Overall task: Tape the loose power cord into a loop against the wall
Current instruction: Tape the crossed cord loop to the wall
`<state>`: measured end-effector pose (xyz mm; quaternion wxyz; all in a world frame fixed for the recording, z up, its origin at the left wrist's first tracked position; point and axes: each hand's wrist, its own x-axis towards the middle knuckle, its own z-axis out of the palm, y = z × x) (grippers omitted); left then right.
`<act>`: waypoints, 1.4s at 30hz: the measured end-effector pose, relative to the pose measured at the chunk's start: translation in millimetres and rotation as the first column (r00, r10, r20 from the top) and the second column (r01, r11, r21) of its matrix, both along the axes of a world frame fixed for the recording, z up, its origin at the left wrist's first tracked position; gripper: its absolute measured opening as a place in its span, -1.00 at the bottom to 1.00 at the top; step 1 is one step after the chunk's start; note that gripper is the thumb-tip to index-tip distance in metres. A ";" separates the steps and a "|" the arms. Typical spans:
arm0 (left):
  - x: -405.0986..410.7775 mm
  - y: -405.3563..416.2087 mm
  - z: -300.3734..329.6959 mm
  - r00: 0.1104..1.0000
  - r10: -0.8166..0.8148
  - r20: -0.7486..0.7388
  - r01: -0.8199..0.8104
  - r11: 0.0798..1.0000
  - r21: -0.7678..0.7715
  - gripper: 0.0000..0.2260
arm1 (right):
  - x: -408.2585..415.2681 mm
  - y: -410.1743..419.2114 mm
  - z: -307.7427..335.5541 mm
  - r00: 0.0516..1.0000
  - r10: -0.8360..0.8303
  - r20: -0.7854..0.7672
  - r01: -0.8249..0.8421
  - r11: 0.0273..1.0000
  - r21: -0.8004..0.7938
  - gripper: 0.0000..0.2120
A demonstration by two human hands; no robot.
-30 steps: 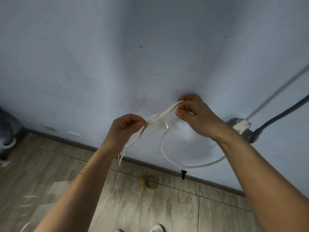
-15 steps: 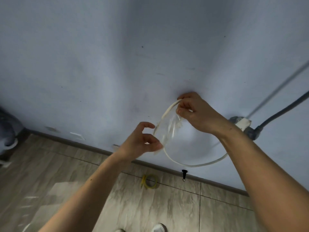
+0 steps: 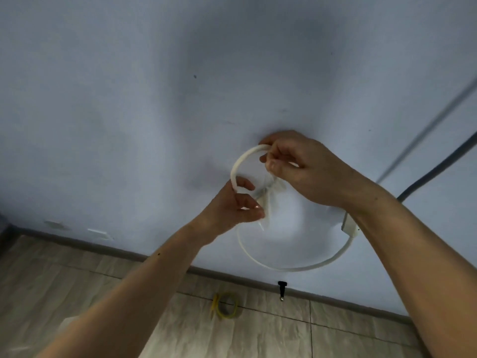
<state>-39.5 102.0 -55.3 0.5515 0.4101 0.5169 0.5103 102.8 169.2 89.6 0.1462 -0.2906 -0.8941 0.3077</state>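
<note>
Both hands pinch white cord (image 3: 296, 267) loop: left hand (image 3: 233, 202) lower-left; right hand (image 3: 302, 167) top.

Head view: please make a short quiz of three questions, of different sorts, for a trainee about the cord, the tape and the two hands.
1. True or false: the white cord forms a loop in front of the wall.
2. Multiple choice: where is the yellow roll? A. in the left hand; B. on the floor near the baseboard; C. stuck on the wall.
3. Fill in: the right hand pinches the ____ of the loop, while the left hand holds its left side beside the crumpled clear tape.

Key: 1 true; 2 B; 3 top.
</note>
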 end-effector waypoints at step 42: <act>-35.3 -0.8 -40.9 0.879 0.380 -0.286 -0.109 0.746 0.657 -0.54 | -7.0 4.8 -23.0 0.994 0.018 -0.105 0.032 0.891 0.453 -0.87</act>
